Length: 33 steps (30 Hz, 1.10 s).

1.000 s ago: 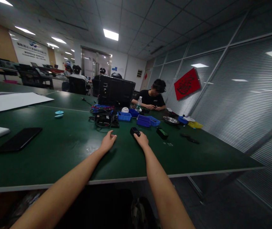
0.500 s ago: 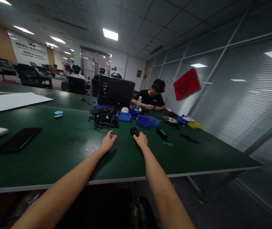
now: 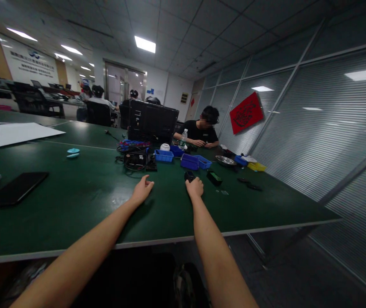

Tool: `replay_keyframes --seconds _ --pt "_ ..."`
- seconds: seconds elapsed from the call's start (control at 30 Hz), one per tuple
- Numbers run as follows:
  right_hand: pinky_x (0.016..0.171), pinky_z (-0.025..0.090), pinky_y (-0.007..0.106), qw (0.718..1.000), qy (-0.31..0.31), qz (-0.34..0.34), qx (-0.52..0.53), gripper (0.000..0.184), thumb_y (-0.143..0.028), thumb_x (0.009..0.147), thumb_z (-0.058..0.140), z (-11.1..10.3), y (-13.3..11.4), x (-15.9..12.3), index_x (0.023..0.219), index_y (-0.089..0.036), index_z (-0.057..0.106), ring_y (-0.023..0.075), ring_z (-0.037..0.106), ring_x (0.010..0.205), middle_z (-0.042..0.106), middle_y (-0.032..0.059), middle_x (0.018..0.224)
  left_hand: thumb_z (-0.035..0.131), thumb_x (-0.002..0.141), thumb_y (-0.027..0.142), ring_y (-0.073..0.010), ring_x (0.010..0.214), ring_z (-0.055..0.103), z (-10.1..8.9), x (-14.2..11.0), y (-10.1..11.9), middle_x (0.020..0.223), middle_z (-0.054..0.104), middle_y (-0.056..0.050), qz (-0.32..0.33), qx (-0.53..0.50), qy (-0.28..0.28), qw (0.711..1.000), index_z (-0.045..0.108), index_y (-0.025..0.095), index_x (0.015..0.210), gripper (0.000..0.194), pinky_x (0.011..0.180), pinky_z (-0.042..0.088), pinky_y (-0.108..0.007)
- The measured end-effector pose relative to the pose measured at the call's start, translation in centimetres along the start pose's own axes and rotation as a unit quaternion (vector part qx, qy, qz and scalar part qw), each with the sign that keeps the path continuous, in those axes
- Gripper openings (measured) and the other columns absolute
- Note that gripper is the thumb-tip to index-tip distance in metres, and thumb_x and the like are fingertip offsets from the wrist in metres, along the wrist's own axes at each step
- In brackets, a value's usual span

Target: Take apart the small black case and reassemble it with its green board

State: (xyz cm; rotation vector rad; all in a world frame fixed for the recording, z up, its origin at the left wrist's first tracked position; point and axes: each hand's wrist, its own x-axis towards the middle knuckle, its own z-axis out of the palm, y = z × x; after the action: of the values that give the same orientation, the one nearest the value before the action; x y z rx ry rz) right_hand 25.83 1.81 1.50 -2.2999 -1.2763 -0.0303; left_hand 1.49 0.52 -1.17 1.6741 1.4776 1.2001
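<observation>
My right hand [image 3: 196,187] has its fingers around the near end of a small black box-shaped device [image 3: 190,175] on the green table. The device's exact kind cannot be made out. Just to its right lies a black box with a green face [image 3: 214,177], apart from my hand. My left hand [image 3: 142,189] is over the table with thumb and forefinger apart, and nothing shows in it. Beyond the left hand lies a black power adapter [image 3: 134,161] with cables.
Blue trays [image 3: 164,155], a water bottle [image 3: 183,137] and a monitor [image 3: 153,121] stand farther back. A person [image 3: 202,130] sits across the table. A metal dish [image 3: 225,160] lies at right; a black tablet-like slab [image 3: 14,189] and a light-blue object [image 3: 73,152] lie left.
My right hand has moved right with the small black device, nearer the green-faced box, and the device has turned slightly. My left hand has stayed nearly in place. The view has shifted slightly.
</observation>
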Motion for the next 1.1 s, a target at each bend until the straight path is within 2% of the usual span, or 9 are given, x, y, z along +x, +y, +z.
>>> replay_keyframes --seconds 0.23,0.47,0.63,0.77,0.9,1.0,1.1 --pt "0.079 0.042 0.039 1.0 -0.022 0.001 0.004 0.058 -0.053 0.075 0.045 0.1 0.4 0.5 0.111 -0.009 0.048 0.0305 0.047 0.104 0.049 0.0208 0.112 0.049 0.078 0.032 -0.0137 0.073 0.06 -0.1 -0.2 0.3 0.088 0.063 -0.005 -0.003 0.0 -0.005 1.0 0.038 0.014 0.125 0.051 0.07 0.044 -0.026" --pt "0.077 0.043 0.037 0.996 -0.064 -0.066 0.023 0.054 -0.054 0.076 0.041 0.6 0.0 0.6 0.11 -0.013 0.051 0.0276 0.052 0.098 0.053 0.016 0.108 0.048 0.078 0.034 -0.0139 0.073 0.06 -0.1 -0.1 0.2 0.088 0.063 -0.006 -0.006 0.011 -0.004 1.0 0.038 0.014 0.126 0.053 0.07 0.044 -0.026" --pt "0.076 0.043 0.035 0.994 -0.062 -0.089 0.017 0.052 -0.05 0.074 0.046 0.9 -0.5 0.1 0.112 -0.015 0.049 0.0269 0.053 0.098 0.054 0.0147 0.108 0.048 0.078 0.034 -0.0143 0.073 0.06 -0.1 -0.1 0.2 0.088 0.064 -0.006 -0.005 0.012 -0.007 1.0 0.038 0.015 0.126 0.053 0.07 0.044 -0.027" --pt "0.078 0.043 0.036 0.996 -0.052 -0.074 0.015 0.059 -0.045 0.071 0.053 0.9 -0.4 0.2 0.12 -0.014 0.041 0.027 0.052 0.101 0.053 0.0157 0.11 0.049 0.077 0.033 -0.014 0.072 0.06 -0.1 -0.2 0.3 0.086 0.064 -0.005 0.0 0.015 -0.002 1.0 0.04 0.014 0.124 0.051 0.069 0.044 -0.026" --pt "0.078 0.043 0.036 0.999 -0.041 -0.014 0.026 0.047 -0.04 0.074 0.051 0.7 0.5 0.8 0.112 -0.013 0.046 0.0263 0.053 0.1 0.053 0.0172 0.109 0.049 0.078 0.033 -0.0134 0.069 0.06 -0.1 -0.3 0.5 0.082 0.064 -0.004 0.001 0.019 -0.006 1.0 0.039 0.014 0.124 0.051 0.068 0.044 -0.025" --pt "0.077 0.044 0.037 0.999 -0.022 0.031 0.026 0.048 -0.043 0.075 0.05 0.3 1.2 1.2 0.111 -0.012 0.046 0.0276 0.052 0.102 0.051 0.0192 0.109 0.049 0.078 0.033 -0.0134 0.069 0.06 -0.2 -0.4 0.6 0.082 0.064 -0.004 -0.001 0.016 -0.006 1.0 0.04 0.014 0.125 0.052 0.068 0.044 -0.025" --pt "0.077 0.044 0.038 0.999 -0.016 0.035 0.02 0.051 -0.047 0.073 0.051 0.0 1.5 1.4 0.111 -0.013 0.047 0.028 0.051 0.102 0.051 0.0192 0.11 0.049 0.077 0.034 -0.0135 0.07 0.06 -0.2 -0.3 0.5 0.083 0.064 -0.004 -0.001 0.01 -0.008 1.0 0.039 0.014 0.125 0.052 0.068 0.044 -0.025"
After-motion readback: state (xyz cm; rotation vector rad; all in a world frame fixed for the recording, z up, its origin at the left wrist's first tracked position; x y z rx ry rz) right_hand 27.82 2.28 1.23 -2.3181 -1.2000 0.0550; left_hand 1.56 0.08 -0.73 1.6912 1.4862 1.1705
